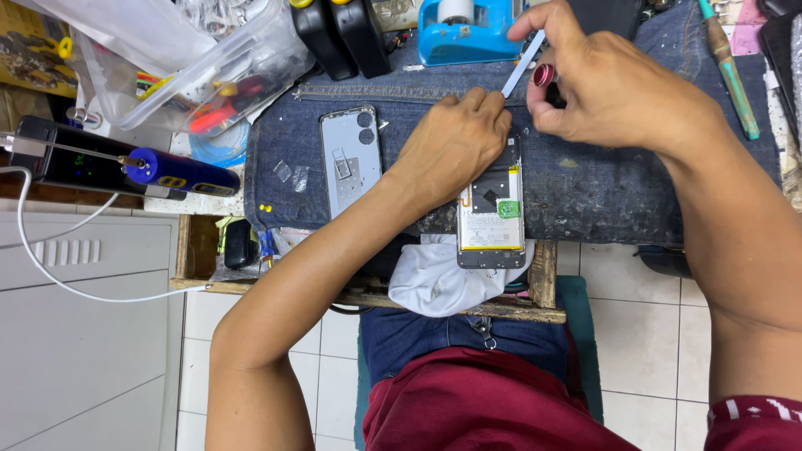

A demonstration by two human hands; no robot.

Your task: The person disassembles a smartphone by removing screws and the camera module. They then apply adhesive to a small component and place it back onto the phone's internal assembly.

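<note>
The left hand [455,138] rests on the upper end of an opened phone [491,213], its fingers curled down and its grip pinched shut on the lower tip of a thin white strip [522,65]; the right hand [606,83] holds the same strip higher up between thumb and forefinger, and its grip is also closed around a small red tool [544,75] tucked against the palm; the phone lies face down near the front edge of the bench [535,284], on a spread of blue denim cloth [601,188], with its battery and a green patch showing; just to its left, apart from it, lies the grey back cover [351,159] with 2 round camera holes; a white rag [434,280] hangs under the phone's lower end; further back stand a blue tape dispenser [459,29] and 2 black bottles [342,38]; a clear plastic box [192,67] of tools sits at the left, with a blue-handled tool [180,171] before it.
</note>
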